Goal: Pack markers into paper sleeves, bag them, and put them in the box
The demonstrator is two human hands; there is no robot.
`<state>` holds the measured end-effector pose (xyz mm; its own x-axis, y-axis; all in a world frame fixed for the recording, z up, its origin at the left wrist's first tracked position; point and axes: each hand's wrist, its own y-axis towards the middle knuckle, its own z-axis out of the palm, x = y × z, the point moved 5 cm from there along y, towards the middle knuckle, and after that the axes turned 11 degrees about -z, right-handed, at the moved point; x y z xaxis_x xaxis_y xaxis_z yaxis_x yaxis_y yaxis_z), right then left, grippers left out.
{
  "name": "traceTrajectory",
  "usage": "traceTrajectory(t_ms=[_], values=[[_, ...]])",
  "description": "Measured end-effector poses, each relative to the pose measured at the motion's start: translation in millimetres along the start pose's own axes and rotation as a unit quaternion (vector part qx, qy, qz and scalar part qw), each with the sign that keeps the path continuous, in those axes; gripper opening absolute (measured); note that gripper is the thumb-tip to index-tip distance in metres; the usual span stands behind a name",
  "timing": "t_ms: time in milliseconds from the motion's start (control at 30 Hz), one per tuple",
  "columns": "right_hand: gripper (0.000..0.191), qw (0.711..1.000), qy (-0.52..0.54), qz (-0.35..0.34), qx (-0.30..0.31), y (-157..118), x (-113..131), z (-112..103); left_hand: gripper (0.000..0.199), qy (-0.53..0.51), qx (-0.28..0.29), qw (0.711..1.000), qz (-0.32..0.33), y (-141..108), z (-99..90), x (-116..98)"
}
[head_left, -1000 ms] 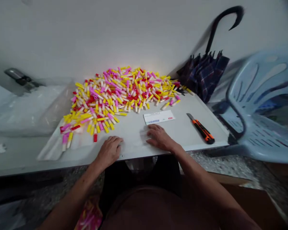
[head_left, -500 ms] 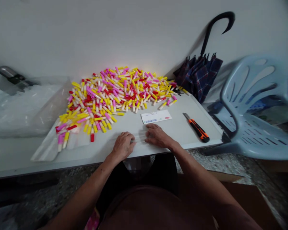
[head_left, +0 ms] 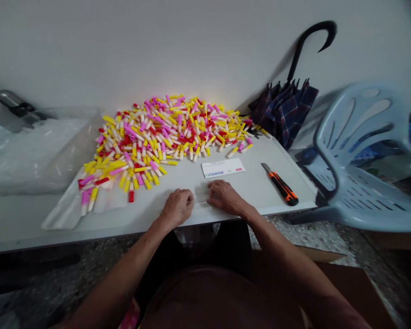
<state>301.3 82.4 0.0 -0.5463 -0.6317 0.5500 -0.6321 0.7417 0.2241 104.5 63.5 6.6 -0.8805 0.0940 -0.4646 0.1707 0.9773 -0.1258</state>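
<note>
Leftward, cut off: clear bag (head_left: 51, 160). Next, heaped on table (head_left: 253, 189), lower layers hidden: coloured tubes (head_left: 167, 132). Then, both curled: left hand (head_left: 177, 208), fingertips hidden, nearer than one second ago to right hand (head_left: 226, 197). Between, near front edge: translucent strip (head_left: 200, 199), barely discernible; cannot tell if pinched.

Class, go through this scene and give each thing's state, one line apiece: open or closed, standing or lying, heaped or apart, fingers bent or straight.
Left hand: fingers curled; grip unclear
Right hand: fingers bent; grip unclear
Card: lying, print up
Tubes: mostly heaped, a few apart
Knife: lying, blade out
Umbrella: closed, leaning
Chair: standing
Bag: lying; open or closed unclear
</note>
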Motion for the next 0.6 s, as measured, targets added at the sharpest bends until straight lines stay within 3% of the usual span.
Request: traceTrajectory(t_ms=[233, 367, 467, 533, 600], values=[[0.003, 0.998, 0.004, -0.048, -0.04, -4, 0, -2, 0.008, 0.052, -0.022, 0.998, 0.019, -3, -3.4, -4], [0.005, 0.995, -0.002, -0.074, -0.069, -1, 6, 14, 0.013, 0.111, -0.017, 0.99, 0.081, -1, 7.0, -21], [0.011, 0.995, 0.015, -0.077, -0.069, -2, 7, 20, 0.013, 0.099, -0.016, 0.991, 0.087, 2, 15.6, -25], [0.015, 0.994, 0.047, -0.077, -0.06, -5, -1, 11, 0.016, 0.063, -0.023, 0.994, 0.091, 3, 19.1, -23], [0.022, 0.993, 0.062, -0.042, -0.09, -8, -22, -13, 0.02, 0.032, -0.035, 0.994, 0.097, 1, 21.8, -20]])
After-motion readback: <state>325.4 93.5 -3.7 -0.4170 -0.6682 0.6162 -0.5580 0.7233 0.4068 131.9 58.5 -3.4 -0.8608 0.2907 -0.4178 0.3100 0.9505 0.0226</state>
